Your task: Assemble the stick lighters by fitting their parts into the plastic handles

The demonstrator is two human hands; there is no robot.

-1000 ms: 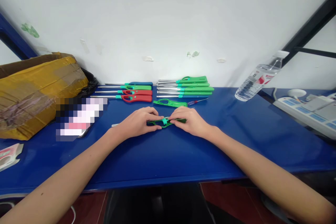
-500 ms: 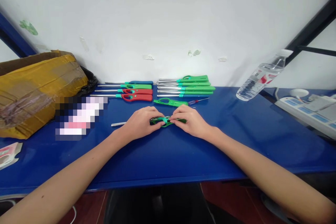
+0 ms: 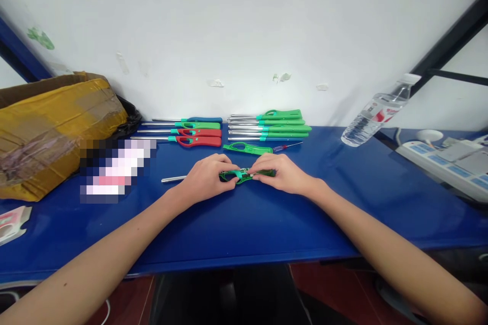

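Though open, lighter (image 3: 239, 174) between fingers (image 3: 227, 166)

You are apparently working in a small workshop: long-necked lighters (image 3: 209, 141) are lying in rows on a blue table (image 3: 267, 233), a screwdriver (image 3: 280, 148) is resting beside a green handle shell (image 3: 253, 150), and a taped carton (image 3: 57, 122) is standing nearby.

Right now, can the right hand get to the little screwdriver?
Probably yes: the screwdriver lies just beyond the right hand, with nothing seen between, though that hand is busy at the opened green lighter.
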